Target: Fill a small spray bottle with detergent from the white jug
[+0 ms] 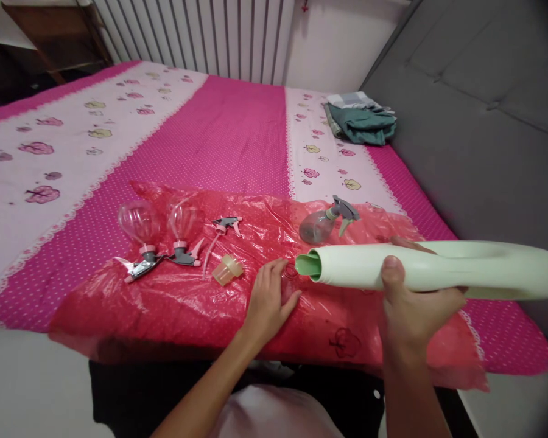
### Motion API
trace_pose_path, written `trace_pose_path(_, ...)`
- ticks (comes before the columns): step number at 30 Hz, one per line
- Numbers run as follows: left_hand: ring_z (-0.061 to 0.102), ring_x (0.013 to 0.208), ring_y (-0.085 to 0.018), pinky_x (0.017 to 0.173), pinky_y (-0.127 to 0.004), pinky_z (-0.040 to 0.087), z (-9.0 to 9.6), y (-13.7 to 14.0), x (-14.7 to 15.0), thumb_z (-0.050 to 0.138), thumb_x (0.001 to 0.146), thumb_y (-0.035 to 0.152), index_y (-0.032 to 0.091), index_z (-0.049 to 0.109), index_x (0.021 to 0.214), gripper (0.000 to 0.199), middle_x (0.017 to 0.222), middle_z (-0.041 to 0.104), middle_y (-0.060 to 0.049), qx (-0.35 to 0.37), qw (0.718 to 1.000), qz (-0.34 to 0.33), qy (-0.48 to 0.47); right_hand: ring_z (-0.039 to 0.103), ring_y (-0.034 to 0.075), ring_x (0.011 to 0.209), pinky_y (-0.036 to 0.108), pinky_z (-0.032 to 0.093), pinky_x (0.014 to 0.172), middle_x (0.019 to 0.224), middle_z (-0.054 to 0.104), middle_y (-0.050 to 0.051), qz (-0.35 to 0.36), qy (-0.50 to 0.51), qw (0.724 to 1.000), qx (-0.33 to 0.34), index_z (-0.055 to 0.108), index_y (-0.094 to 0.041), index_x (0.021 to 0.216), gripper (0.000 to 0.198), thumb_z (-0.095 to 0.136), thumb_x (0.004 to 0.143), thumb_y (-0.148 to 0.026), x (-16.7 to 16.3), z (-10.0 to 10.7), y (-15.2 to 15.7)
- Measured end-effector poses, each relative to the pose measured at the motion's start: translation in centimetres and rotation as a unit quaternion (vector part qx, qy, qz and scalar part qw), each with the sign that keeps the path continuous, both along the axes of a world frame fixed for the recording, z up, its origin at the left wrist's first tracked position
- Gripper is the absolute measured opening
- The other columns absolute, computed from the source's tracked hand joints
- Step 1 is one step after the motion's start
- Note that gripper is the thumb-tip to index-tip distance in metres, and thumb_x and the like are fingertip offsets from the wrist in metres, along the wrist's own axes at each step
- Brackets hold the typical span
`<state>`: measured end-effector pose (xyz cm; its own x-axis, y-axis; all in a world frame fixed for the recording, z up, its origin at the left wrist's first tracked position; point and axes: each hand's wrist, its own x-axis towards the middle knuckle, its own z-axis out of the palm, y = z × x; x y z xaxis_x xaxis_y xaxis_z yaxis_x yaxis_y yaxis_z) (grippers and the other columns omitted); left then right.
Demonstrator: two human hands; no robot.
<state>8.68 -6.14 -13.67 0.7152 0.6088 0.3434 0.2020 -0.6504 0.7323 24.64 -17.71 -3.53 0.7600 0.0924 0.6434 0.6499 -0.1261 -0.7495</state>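
My right hand (411, 310) is wrapped round a large pale green bottle (497, 271), which lies level in the air, its green pouring spout (307, 264) facing left. Just left of that spout, my left hand (265, 298) curls around a small clear bottle (289, 285), mostly hidden by the fingers. The clear bottle's open neck is close beside the spout; I cannot tell whether they touch. A translucent yellowish cap (228, 271) lies left of my left hand. Beyond it rests a loose trigger sprayer head (227, 224) with a pink tube.
Two clear spray bottles (139, 222) with pink-grey triggers lie at the left on a red plastic sheet (256, 210). A grey spray bottle (316, 227) lies behind the pale green bottle. Folded clothes (365, 121) sit on the bed (237, 128) near the grey headboard (484, 121).
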Motion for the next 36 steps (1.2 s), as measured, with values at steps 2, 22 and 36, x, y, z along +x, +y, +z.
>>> trace_pose_path(2, 0.054, 0.125, -0.031, 0.11, -0.054, 0.047, -0.01, 0.03, -0.01, 0.067, 0.095, 0.024, 0.024, 0.037, 0.147, 0.059, 0.135, 0.054, -0.014, 0.0, 1.0, 0.001, 0.0, 0.067, 0.025, 0.1, 0.05, 0.051, 0.109, 0.107, 0.068, 0.011, -0.002, 0.001, 1.0, 0.0, 0.073, -0.008, 0.109, 0.04, 0.076, 0.079, -0.036, -0.03, 0.08, 0.04)
trace_pose_path(22, 0.053, 0.126, -0.031, 0.111, -0.052, 0.046, -0.03, -0.06, 0.02, 0.067, 0.095, 0.023, 0.021, 0.038, 0.145, 0.058, 0.136, 0.053, -0.014, 0.002, 1.0, -0.001, 0.005, 0.068, 0.025, 0.099, 0.048, 0.052, 0.107, 0.107, 0.069, 0.011, -0.01, -0.005, 1.0, 0.0, 0.073, -0.007, 0.109, 0.042, 0.076, 0.079, -0.036, -0.14, 0.33, 0.22)
trace_pose_path(36, 0.053, 0.126, -0.032, 0.11, -0.054, 0.046, 0.06, -0.09, 0.07, 0.066, 0.095, 0.024, 0.023, 0.037, 0.146, 0.058, 0.136, 0.053, -0.014, -0.001, 1.0, -0.003, 0.0, 0.068, 0.025, 0.1, 0.049, 0.053, 0.107, 0.106, 0.069, 0.011, -0.023, -0.016, 0.999, -0.016, 0.073, -0.007, 0.109, 0.044, 0.075, 0.08, -0.039, -0.09, 0.29, 0.23)
